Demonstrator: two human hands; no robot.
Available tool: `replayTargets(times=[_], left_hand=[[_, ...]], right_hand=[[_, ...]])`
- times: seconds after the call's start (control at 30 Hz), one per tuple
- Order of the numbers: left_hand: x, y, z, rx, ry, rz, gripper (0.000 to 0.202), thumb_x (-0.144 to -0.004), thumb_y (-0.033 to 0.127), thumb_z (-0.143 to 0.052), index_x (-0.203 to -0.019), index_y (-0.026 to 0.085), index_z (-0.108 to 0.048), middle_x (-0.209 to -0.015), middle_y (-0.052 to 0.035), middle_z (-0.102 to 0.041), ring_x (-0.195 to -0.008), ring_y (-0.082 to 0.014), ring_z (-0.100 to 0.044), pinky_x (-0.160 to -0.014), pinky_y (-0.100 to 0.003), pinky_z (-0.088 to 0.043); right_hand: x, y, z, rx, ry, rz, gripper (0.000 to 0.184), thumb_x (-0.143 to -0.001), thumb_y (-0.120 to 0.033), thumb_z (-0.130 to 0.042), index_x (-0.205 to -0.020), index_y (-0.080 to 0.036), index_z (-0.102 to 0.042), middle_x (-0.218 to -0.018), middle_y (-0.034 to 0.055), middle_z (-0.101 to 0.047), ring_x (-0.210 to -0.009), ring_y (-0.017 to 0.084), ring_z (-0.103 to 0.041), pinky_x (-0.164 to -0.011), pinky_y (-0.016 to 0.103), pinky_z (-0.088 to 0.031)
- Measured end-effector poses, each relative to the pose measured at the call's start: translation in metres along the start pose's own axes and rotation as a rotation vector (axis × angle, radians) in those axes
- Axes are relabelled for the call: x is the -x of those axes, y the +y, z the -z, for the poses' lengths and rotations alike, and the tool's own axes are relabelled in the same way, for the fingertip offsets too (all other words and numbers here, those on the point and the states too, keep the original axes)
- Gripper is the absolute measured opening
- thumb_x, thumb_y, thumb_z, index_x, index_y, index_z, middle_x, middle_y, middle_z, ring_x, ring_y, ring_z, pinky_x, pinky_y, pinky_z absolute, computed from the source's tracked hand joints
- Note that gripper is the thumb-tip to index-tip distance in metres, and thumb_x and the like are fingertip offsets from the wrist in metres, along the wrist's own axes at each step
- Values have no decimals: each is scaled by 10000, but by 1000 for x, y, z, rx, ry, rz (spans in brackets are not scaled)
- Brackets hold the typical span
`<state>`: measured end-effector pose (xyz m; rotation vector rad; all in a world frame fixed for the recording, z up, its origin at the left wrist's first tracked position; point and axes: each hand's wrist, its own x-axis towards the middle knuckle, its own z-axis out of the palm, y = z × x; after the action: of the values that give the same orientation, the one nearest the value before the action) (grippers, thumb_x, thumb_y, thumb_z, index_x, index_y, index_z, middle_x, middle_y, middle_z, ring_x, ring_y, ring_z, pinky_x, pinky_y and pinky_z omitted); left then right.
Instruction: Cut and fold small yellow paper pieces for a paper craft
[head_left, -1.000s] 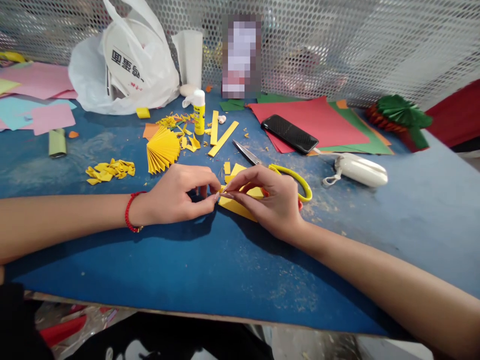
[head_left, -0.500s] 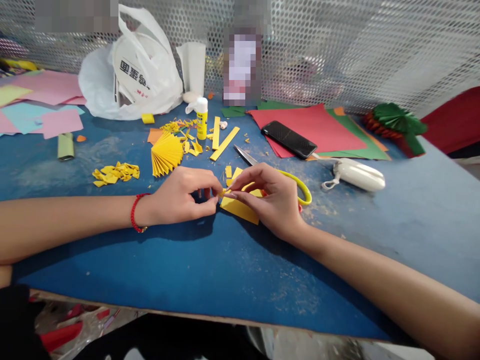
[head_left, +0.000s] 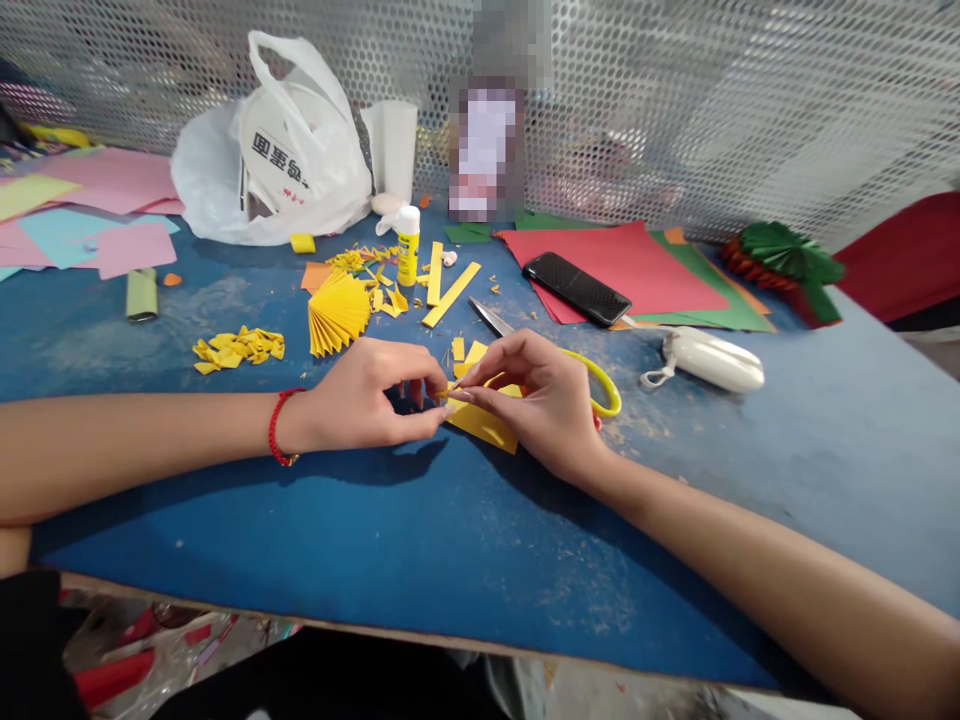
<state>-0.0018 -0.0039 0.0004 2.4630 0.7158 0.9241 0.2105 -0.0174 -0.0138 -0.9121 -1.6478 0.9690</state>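
Note:
Over the blue table, my right hand [head_left: 544, 400] pinches a small folded piece of yellow paper [head_left: 445, 391] between thumb and fingertips. My left hand [head_left: 375, 395], with a red bracelet at its wrist, meets it from the other side, its fingertips closed at the same piece, which they mostly hide. Beneath my fingertips lies a yellow paper sheet [head_left: 484, 425], with small yellow cut pieces [head_left: 459, 349] just behind. Scissors [head_left: 613, 390] with yellow handles are partly covered by my right hand. A pleated yellow paper fan [head_left: 339, 312] and a heap of folded yellow pieces [head_left: 240, 348] rest to the left.
A glue stick [head_left: 407, 246] stands behind, near yellow strips [head_left: 453, 295]. At the back are a white plastic bag [head_left: 210, 190], a black phone [head_left: 576, 287] on red paper [head_left: 600, 245], a white corded device [head_left: 716, 358] and a green and orange paper piece [head_left: 787, 255]. Metal mesh [head_left: 720, 100] borders the table.
My left thumb has moved right, closer to the small yellow piece. My right hand keeps its pinch almost in place. The view has shifted slightly.

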Motion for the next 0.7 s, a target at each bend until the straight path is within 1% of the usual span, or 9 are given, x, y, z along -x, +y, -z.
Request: replayTargets(times=[0.1, 0.2, 0.27, 0.33, 0.4, 0.47, 0.57, 0.63, 0.7], left_hand=[[1, -3, 0, 12, -39, -4, 168, -880, 303, -734, -854, 139, -708, -766, -7, -675, -660, -89, -605, -623, -195, -434], [2, -7, 0, 16, -69, -47, 240, -950, 330, -651, -806, 145, -705, -722, -13, -662, -630, -96, -587, -588, -219, -411], [2, -7, 0, 34, -76, -69, 275, -968, 357, -608, -776, 181, -696, -698, -15, -657, -600, -112, -574, -557, -252, -407], [2, -4, 2, 49, -82, -49, 283, -969, 396, -570, -756, 250, -685, -698, -11, -662, -602, -140, -578, -560, -299, -425], [2, 0, 2, 67, -80, 6, 290, -946, 446, -564, -710, 310, -664, -687, 2, -655, -602, -160, -575, -578, -337, -438], [2, 3, 2, 97, -54, 53, 299, -923, 473, -580, -674, 322, -647, -689, 12, -652, -606, -160, -570, -600, -344, -447], [2, 3, -2, 107, 24, 48, 299, -917, 427, -620, -679, 249, -649, -688, -1, -642, -615, -137, -551, -607, -304, -437], [2, 1, -4, 82, 71, 11, 328, -917, 378, -645, -655, 181, -629, -654, -6, -609, -596, -117, -522, -588, -267, -406], [2, -1, -6, 55, 87, -14, 370, -922, 367, -646, -624, 151, -602, -633, -5, -588, -575, -102, -495, -574, -242, -380]], right_hand=[[2, 0, 0, 110, -14, 74, 251, -779, -276, -816, -825, -201, -580, -768, -1, -720, -702, 141, -720, -626, 250, -566], [5, -2, 0, 272, -58, 212, 152, -835, -224, -761, -855, -207, -611, -795, 3, -727, -716, 137, -717, -665, 260, -571], [8, -4, 0, 348, -70, 295, 125, -846, -215, -752, -864, -213, -628, -797, 3, -739, -710, 134, -716, -652, 252, -569], [10, -5, -1, 363, -66, 340, 125, -841, -210, -759, -882, -218, -641, -795, 4, -752, -699, 134, -718, -648, 251, -572], [9, -4, -1, 278, -55, 310, 180, -821, -220, -778, -941, -223, -644, -802, 6, -758, -706, 146, -726, -651, 263, -580], [5, -2, 0, 117, -31, 194, 284, -771, -246, -819, -984, -226, -633, -787, -1, -750, -703, 157, -728, -625, 266, -578], [-3, 3, 0, -90, 76, 25, 339, -691, -278, -870, -929, -224, -634, -728, -25, -716, -644, 134, -692, -582, 242, -548], [-7, 5, -1, -146, 156, -13, 285, -707, -312, -849, -870, -219, -635, -707, -30, -695, -595, 114, -653, -561, 237, -527], [-8, 5, -3, -126, 170, -20, 251, -744, -356, -811, -830, -211, -625, -686, -25, -679, -569, 113, -632, -542, 245, -509]])
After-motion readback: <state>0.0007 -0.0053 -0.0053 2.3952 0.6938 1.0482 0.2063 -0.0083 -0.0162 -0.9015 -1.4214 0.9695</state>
